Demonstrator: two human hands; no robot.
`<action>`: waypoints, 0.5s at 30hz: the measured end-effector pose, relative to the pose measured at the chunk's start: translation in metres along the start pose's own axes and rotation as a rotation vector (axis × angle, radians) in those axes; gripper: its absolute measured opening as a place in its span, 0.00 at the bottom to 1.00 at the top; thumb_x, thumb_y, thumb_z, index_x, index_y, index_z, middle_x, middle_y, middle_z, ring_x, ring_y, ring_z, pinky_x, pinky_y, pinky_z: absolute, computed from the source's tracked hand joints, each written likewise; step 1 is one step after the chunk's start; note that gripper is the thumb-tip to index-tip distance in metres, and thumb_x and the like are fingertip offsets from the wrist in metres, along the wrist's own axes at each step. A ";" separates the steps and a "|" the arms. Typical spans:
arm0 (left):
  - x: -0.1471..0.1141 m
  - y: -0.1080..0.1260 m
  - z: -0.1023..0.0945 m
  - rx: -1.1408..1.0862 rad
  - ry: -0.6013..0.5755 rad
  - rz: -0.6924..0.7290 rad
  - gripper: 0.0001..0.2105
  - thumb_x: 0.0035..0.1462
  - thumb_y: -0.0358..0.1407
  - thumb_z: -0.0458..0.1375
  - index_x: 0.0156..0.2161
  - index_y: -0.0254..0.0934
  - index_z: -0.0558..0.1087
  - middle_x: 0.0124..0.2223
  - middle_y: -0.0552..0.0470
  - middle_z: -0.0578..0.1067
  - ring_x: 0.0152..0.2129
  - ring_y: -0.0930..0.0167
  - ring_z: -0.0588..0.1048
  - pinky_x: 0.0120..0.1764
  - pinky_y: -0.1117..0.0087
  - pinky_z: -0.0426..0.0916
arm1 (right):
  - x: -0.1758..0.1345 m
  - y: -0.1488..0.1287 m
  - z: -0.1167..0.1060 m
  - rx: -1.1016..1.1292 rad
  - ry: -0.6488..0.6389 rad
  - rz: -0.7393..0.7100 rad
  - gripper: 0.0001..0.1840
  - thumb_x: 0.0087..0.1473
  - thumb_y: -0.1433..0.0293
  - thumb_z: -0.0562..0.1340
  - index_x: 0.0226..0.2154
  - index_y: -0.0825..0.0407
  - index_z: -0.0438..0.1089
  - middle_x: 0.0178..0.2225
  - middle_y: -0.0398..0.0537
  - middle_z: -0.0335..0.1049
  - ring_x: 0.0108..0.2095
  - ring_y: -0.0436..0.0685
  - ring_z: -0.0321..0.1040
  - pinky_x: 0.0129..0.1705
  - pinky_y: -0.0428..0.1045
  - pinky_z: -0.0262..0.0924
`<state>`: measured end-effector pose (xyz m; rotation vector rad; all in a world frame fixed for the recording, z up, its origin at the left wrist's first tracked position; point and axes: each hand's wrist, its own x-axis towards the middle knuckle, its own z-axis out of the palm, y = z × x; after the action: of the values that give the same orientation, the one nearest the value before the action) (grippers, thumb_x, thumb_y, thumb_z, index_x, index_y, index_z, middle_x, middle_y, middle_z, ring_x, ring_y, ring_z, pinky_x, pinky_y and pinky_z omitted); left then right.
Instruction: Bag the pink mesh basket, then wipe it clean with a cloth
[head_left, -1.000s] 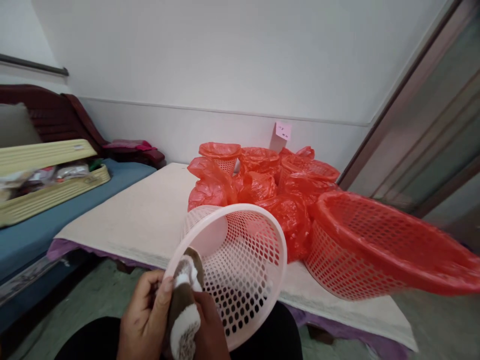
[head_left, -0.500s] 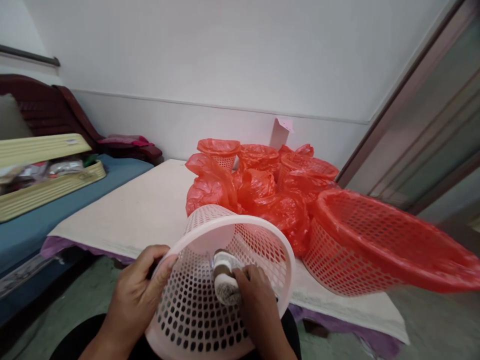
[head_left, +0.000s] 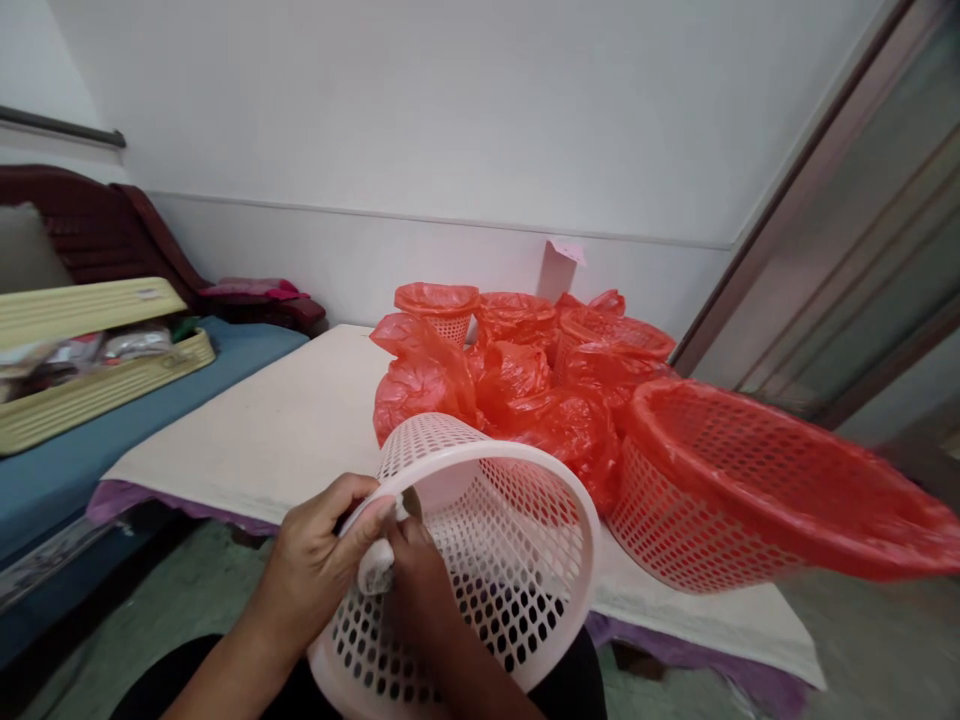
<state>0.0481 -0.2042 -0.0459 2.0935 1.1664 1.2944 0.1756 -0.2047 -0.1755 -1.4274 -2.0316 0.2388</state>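
A pale pink perforated basket (head_left: 487, 560) lies tilted on my lap, its mouth facing up and right. My left hand (head_left: 319, 560) grips its near rim. My right hand (head_left: 416, 590) is inside the basket, pressing a small white and brown cloth (head_left: 377, 570) against the inner wall close to the rim, right beside my left fingers. Most of the cloth is hidden between the two hands.
A cream-covered table (head_left: 292, 420) ahead carries several baskets lined with red plastic bags (head_left: 517, 370). A large red-lined basket (head_left: 750, 490) sits at the right. A yellow crate (head_left: 90, 370) rests on a blue bed to the left.
My right hand slid the cloth from the basket's middle wall leftward up to the rim near my left hand. Earlier both hands held the cloth outside the rim. The basket tipped lower onto my lap.
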 end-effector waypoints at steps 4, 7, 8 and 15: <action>-0.010 -0.012 -0.005 0.010 -0.004 -0.028 0.08 0.62 0.42 0.56 0.38 0.42 0.74 0.30 0.61 0.77 0.26 0.78 0.74 0.30 0.82 0.66 | 0.001 0.027 0.000 -0.319 -0.192 0.083 0.11 0.60 0.70 0.58 0.42 0.49 0.74 0.39 0.54 0.75 0.41 0.64 0.71 0.42 0.57 0.66; -0.014 -0.017 -0.009 0.019 0.022 -0.043 0.09 0.61 0.44 0.57 0.38 0.42 0.75 0.30 0.61 0.77 0.26 0.78 0.74 0.31 0.82 0.66 | 0.011 0.043 -0.036 -0.508 -0.289 0.044 0.10 0.60 0.70 0.58 0.39 0.52 0.75 0.41 0.56 0.75 0.43 0.65 0.71 0.44 0.57 0.65; -0.013 -0.017 -0.010 0.020 0.027 -0.054 0.10 0.61 0.45 0.56 0.37 0.42 0.75 0.30 0.60 0.77 0.27 0.78 0.74 0.31 0.82 0.66 | 0.016 0.046 -0.053 -0.527 -0.270 0.051 0.12 0.61 0.71 0.57 0.42 0.53 0.74 0.43 0.58 0.74 0.44 0.65 0.70 0.45 0.58 0.64; -0.001 -0.011 -0.008 0.036 0.033 -0.071 0.12 0.59 0.48 0.58 0.36 0.42 0.76 0.31 0.59 0.78 0.27 0.76 0.75 0.32 0.81 0.66 | 0.008 0.057 -0.113 -0.694 -0.289 -0.001 0.12 0.60 0.75 0.57 0.42 0.59 0.74 0.41 0.62 0.74 0.44 0.65 0.69 0.47 0.58 0.61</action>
<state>0.0362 -0.1998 -0.0506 2.0430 1.2755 1.2895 0.2853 -0.1985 -0.1117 -1.8783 -2.4899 -0.3161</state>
